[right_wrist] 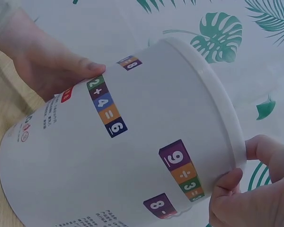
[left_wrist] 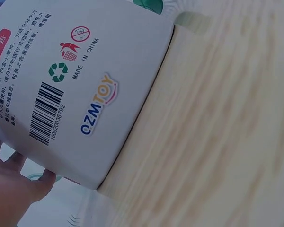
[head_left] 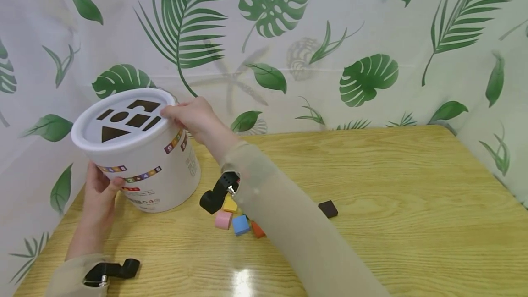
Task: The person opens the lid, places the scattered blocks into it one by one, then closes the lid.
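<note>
Gripping one white bucket [head_left: 142,162] from two sides, the hands hold it with its base meeting the table [head_left: 412,196]. Its single lid [head_left: 109,122] is on top, with six cutouts [head_left: 113,134]: a triangle, a circle, a square, a notched shape and two narrow slots. The right hand [head_left: 195,116] pinches the rim on the bucket's right side, thumb and fingers closed in on the edge, probably for control of the top. The left hand [head_left: 99,200] is curved round the bucket's lower left wall, thumb on the front and fingers spread behind it, likely to brace the body against that pull or push. Whether the base lies quite flat cannot be told.

Right of the bucket, and nearer the wearer, at least five blocks lie bunched: one pink [head_left: 223,220], one blue [head_left: 241,225], one yellow [head_left: 230,205], one red-orange [head_left: 258,229] and a sliver of green [head_left: 248,217]. The right sleeve [head_left: 288,214] covers part of the group, so more may be hidden. One dark block [head_left: 327,209] lies farther right of the bucket, apart from the others. Behind the bucket hangs one leaf-printed cloth [head_left: 321,26].
</note>
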